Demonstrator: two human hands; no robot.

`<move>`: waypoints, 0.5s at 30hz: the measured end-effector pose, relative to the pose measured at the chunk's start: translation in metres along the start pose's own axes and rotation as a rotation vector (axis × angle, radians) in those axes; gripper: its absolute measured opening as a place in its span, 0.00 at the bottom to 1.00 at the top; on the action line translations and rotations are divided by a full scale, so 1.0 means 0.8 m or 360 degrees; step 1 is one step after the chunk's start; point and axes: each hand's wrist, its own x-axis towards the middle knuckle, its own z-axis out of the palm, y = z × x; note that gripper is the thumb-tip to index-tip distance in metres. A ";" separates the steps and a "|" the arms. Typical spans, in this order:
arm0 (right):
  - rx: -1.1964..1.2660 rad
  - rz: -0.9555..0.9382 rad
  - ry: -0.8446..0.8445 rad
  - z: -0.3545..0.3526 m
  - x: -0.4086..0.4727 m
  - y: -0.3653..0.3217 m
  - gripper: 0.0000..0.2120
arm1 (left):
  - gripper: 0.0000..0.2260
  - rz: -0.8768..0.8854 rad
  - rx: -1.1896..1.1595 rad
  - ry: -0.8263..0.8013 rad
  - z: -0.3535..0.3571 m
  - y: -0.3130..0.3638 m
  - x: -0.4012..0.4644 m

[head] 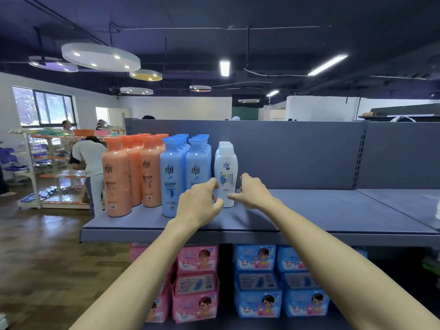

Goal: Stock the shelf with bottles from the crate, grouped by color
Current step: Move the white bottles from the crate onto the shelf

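White bottle (225, 173) at the front of its row on the shelf (309, 217), just right of the blue bottles (184, 172), sits pinched between left hand (202, 203) and right hand (252, 190); a clumsy nudge could topple the row behind.

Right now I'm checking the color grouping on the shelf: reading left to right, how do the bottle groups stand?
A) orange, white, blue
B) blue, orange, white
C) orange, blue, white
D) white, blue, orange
C: on the shelf the orange bottles stand leftmost, the blue bottles in the middle, and the white bottles rightmost, between the left hand and right hand.
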 end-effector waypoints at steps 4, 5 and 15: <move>-0.0102 -0.0075 -0.0027 -0.017 -0.041 0.002 0.29 | 0.12 0.0064 -0.0009 -0.0010 -0.006 0.008 -0.022; -0.0139 -0.0119 -0.0020 -0.021 -0.057 0.005 0.29 | 0.12 0.0098 -0.0015 0.0019 -0.006 0.008 -0.035; -0.0411 -0.0399 -0.0136 0.029 -0.229 0.081 0.23 | 0.11 0.0344 0.0089 -0.0177 0.073 0.012 -0.169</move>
